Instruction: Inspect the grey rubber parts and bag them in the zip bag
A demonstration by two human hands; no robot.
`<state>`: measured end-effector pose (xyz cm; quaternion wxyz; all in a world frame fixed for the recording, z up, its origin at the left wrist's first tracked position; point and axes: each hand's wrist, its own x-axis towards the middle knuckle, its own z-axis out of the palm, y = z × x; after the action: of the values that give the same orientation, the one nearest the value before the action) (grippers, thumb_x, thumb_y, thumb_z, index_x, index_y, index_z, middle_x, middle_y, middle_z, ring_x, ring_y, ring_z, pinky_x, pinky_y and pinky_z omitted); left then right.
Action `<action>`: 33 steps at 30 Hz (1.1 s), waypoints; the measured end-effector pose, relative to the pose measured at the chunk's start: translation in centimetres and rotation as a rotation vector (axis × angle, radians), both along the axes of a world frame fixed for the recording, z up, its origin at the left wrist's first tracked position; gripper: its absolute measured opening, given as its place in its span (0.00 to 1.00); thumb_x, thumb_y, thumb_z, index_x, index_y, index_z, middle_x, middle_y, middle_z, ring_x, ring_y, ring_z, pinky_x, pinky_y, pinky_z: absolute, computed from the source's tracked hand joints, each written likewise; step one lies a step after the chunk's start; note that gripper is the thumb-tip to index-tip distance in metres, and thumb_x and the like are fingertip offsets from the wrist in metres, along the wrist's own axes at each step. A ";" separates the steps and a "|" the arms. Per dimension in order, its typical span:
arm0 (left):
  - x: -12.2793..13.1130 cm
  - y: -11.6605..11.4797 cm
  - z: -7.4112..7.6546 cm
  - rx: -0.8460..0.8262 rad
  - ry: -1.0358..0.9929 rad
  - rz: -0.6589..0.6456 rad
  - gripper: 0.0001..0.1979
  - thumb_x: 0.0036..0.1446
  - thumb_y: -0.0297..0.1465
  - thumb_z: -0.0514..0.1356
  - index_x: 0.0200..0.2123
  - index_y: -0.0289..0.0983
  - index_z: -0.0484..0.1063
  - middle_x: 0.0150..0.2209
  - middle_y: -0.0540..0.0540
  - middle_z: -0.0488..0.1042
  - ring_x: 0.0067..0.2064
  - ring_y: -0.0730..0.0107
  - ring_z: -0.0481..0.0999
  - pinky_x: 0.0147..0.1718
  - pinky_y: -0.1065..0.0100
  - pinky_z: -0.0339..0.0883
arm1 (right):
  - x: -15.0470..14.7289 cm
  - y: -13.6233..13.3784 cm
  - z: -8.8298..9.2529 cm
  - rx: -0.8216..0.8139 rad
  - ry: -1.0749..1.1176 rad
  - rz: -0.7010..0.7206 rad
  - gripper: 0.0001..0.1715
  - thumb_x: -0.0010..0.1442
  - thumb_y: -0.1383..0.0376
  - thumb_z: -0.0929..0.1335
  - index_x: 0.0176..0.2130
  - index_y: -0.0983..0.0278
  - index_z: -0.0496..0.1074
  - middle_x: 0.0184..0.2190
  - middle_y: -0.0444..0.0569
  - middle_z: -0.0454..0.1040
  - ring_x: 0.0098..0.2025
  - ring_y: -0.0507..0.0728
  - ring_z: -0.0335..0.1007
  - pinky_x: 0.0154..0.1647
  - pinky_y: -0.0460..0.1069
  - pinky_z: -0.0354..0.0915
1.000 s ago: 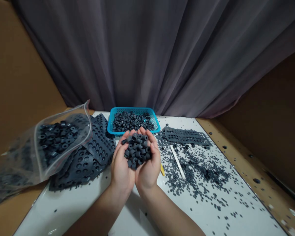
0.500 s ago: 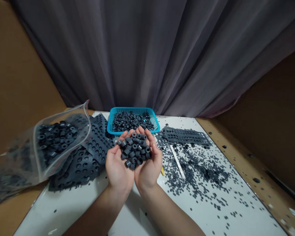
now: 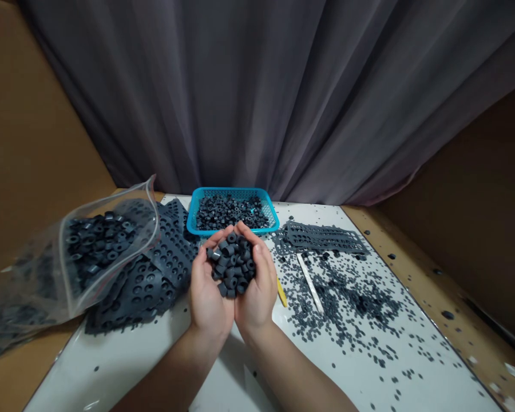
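My left hand (image 3: 206,292) and my right hand (image 3: 255,286) are cupped side by side, palms up, above the white table (image 3: 133,360). Together they hold a heap of small dark grey rubber rings (image 3: 232,264). The fingers curl inward round the heap. Just beyond my fingertips stands a blue plastic basket (image 3: 233,194) with several more of the same rings in it.
An open clear zip bag (image 3: 90,252) full of rings lies at the left, on a stack of dark perforated rubber sheets (image 3: 154,274). Another perforated sheet (image 3: 326,237), a white stick (image 3: 311,283), a yellow tool (image 3: 282,294) and scattered rubber bits (image 3: 352,303) lie to the right. A grey curtain hangs behind.
My cupped hands have drawn closer together round the rings, so the heap sits tighter and narrower. They have stayed in about the same place near the basket.
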<state>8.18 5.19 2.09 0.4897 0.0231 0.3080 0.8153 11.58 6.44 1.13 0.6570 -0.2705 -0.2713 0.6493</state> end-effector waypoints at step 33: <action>-0.8 0.3 0.5 -0.141 -0.120 -0.094 0.12 0.55 0.29 0.50 0.38 0.38 0.72 0.47 0.45 0.74 0.50 0.64 0.72 0.53 0.59 0.61 | -0.4 -0.3 0.6 0.055 0.093 -0.012 0.28 0.59 0.52 0.51 0.50 0.61 0.62 0.56 0.52 0.65 0.59 0.57 0.59 0.62 0.61 0.50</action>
<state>7.34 5.53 2.56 0.5452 -0.0458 0.3332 0.7678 11.19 6.09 1.75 0.6801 -0.2234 -0.2566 0.6494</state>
